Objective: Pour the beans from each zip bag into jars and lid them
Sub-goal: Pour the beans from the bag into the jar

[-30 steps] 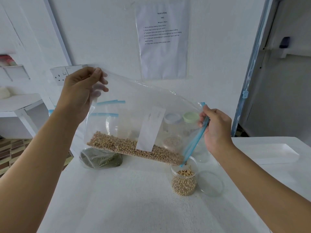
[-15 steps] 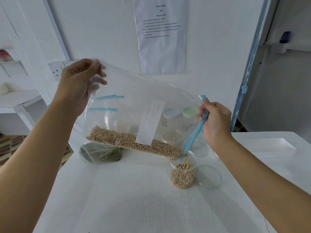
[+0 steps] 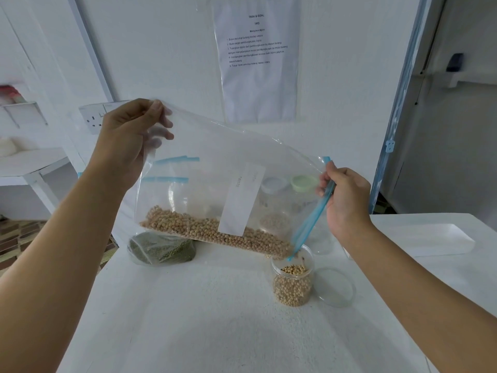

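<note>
Soybeans [image 3: 215,232] in tilted zip bag [image 3: 228,168], jar [image 3: 293,281] part-filled

From my screen the white table [image 3: 215,327] fills the lower view. Right of its middle I see an open clear jar [image 3: 293,285], upright and mostly full of tan beans. Its clear lid [image 3: 336,289] lies flat just beside it, toward the right edge. A bag of green beans [image 3: 161,249] slumps near the far left corner. By the far edge stand two capped jars, hazy to me: one white-topped [image 3: 273,184], one green-topped [image 3: 304,182]. A white tray [image 3: 441,239] sits towards the far right corner.
</note>
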The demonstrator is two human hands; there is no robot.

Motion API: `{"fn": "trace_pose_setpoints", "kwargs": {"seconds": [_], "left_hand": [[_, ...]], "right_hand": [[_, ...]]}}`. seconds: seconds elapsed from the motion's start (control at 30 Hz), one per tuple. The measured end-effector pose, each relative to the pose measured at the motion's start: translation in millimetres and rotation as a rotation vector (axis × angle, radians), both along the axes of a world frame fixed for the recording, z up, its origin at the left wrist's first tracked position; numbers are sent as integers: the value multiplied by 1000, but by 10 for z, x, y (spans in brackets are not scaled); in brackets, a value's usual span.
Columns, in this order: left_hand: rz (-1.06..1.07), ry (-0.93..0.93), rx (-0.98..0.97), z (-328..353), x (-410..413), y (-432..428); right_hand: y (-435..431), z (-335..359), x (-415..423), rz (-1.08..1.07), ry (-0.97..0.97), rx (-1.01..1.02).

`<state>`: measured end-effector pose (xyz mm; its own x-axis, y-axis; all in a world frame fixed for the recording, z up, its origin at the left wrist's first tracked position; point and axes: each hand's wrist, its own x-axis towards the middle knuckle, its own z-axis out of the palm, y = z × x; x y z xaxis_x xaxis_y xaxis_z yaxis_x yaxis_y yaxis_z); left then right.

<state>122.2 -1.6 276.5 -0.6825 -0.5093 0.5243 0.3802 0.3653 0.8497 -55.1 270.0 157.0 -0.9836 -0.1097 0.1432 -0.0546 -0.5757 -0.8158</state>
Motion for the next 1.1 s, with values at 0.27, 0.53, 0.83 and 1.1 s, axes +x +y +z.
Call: {"fn": "trace_pose_setpoints", "kwargs": {"seconds": [0.27, 0.53, 0.83, 1.1], "left_hand": [[1, -5, 1, 1, -21, 1], [5, -6, -10, 10, -25, -27], [11, -10, 0, 11, -23, -68], [18, -11, -11, 67, -34, -134]], "right_hand": [[-11, -27, -8, 1, -10, -14], [-39, -24, -9, 4, -5, 5], [-73, -11, -10, 12, 2, -5], [-117, 4, 6, 19, 4, -13]]}}
